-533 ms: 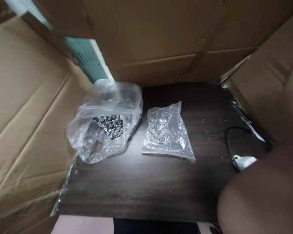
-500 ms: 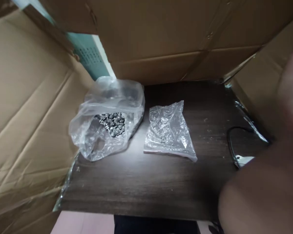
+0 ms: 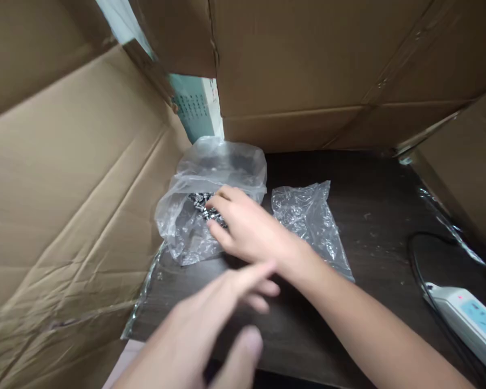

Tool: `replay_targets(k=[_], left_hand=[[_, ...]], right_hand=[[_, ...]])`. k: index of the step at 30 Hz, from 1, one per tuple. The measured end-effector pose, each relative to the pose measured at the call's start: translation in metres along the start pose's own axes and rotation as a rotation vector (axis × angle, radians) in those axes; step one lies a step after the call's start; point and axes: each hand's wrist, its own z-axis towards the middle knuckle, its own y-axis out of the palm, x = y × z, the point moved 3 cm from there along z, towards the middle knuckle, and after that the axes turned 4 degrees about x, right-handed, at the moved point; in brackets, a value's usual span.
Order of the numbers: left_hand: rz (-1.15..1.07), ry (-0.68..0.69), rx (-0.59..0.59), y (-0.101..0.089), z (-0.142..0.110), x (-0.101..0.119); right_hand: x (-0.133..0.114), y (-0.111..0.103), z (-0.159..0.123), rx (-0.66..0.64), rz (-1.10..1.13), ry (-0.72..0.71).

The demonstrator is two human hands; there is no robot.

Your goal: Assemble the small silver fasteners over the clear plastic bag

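Observation:
A clear plastic bag (image 3: 186, 237) holding several small metal screws (image 3: 200, 201) lies open on the dark wooden table (image 3: 372, 205). My right hand (image 3: 247, 229) reaches across into the bag's mouth, thumb and fingers apart, fingertips resting on the screws. My left hand (image 3: 210, 324) hovers low in the foreground, blurred, with its fingers stretched out and nothing in it. A smaller, flat clear bag (image 3: 311, 221) lies just right of my right hand, partly under my wrist.
Cardboard walls close in the table on the left (image 3: 65, 216), back (image 3: 328, 65) and right (image 3: 465, 156). A white power strip (image 3: 465, 319) with a black cable (image 3: 415, 259) lies at the right front. A teal box (image 3: 194, 108) shows in the gap behind.
Both hands have come into view. My right hand moved from the blurred right edge across to the bag of screws. The camera shifted, so the bags sit further right in view.

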Motion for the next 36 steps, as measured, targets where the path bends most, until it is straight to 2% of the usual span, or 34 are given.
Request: replay_targets(k=[2,4,6,8,10,14,17,21,24,27,31,36], left_hand=[[0.074,0.031,-0.001,-0.003,0.03,0.004],[0.143,0.014,0.091,-0.007,0.056,0.001],[0.182,-0.026,0.268,-0.01,0.077,-0.008],[0.234,-0.017,0.315,-0.007,0.094,-0.017],[0.312,0.029,0.3,0.0,0.109,-0.023],[0.476,0.035,0.235,0.014,0.13,-0.035],[0.573,0.067,0.193,0.021,0.134,-0.041],[0.564,0.071,0.179,0.024,0.125,-0.046],[0.564,0.062,0.193,0.023,0.116,-0.045],[0.586,0.039,0.204,0.023,0.111,-0.042],[0.618,0.044,0.215,0.025,0.108,-0.04],[0.558,0.041,0.254,0.026,0.108,-0.04]], right_hand=[[0.005,0.028,0.007,-0.095,-0.22,0.083],[0.011,0.045,0.013,-0.116,-0.368,0.137],[0.019,0.052,0.017,-0.083,-0.434,0.204],[0.025,0.054,0.02,-0.055,-0.468,0.271],[0.028,0.055,0.022,-0.067,-0.488,0.324],[0.029,0.052,0.028,-0.132,-0.443,0.36],[0.033,0.046,0.028,-0.189,-0.342,0.336],[0.042,0.036,0.024,-0.24,-0.268,0.344],[0.042,0.038,0.021,-0.21,-0.275,0.377],[0.036,0.048,0.022,-0.152,-0.32,0.436],[0.029,0.059,0.028,-0.167,-0.332,0.461],[0.029,0.045,0.033,-0.202,-0.273,0.415]])
